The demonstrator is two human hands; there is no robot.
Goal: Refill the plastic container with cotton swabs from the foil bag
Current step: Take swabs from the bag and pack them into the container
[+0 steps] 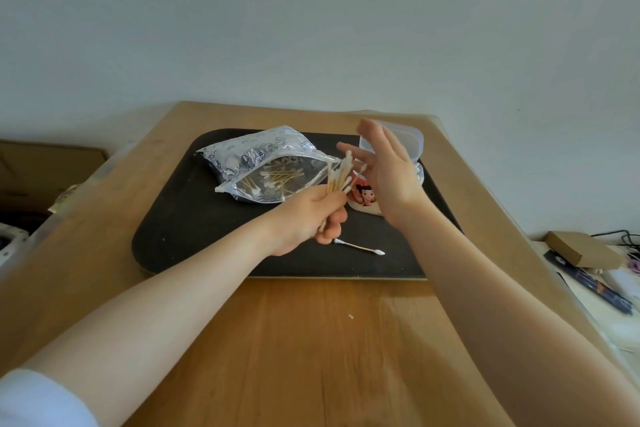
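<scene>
**Swab bundle in left hand, right hand spread above container**

Foil bag (258, 163) lies on its side at the left of the black tray (194, 218), mouth gaping toward the camera, loose swabs visible inside. Left forearm reaches in from lower left; left hand (308, 218) grips a bundle of cotton swabs (341, 173) by the lower ends of the sticks, cotton tips fanned upward just beside the bag's mouth. One single swab (358, 247) lies flat on the tray, near that hand and apart from it. Right forearm enters from lower right; right hand (384, 170) is raised edge-on with fingers straight and spread, holding nothing, fingertips near the bundle. Behind it stands the plastic container (363, 199), lid (405, 139) hinged open, largely hidden. Tray rests on the wooden tabletop (311, 340).
</scene>
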